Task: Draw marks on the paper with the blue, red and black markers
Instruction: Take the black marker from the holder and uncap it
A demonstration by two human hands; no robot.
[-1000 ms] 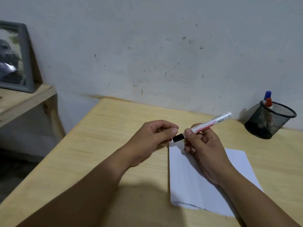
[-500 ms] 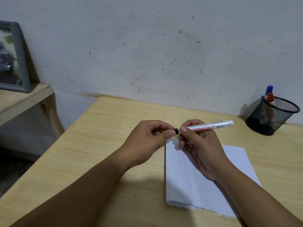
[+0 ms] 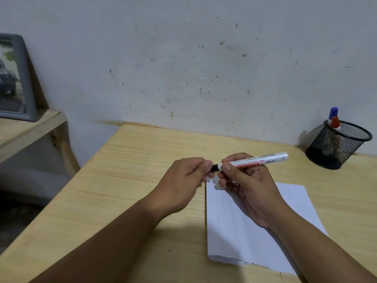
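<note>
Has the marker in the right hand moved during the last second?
Yes. The black marker has tilted flatter: its rear end sits lower against the mesh pen holder than before.

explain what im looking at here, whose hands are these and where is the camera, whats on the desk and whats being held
No machine here: these are a person's two bare hands, filmed by one wide-angle camera worn on their head, looking forward and down. The right hand grips a white marker by its barrel. The left hand pinches the marker's black cap at the tip end; whether the cap is going on or coming off cannot be told. Below the hands a white sheet of paper lies on the wooden desk. At the far right stands a black mesh cup holding a blue-capped marker and a red-capped marker.
</note>
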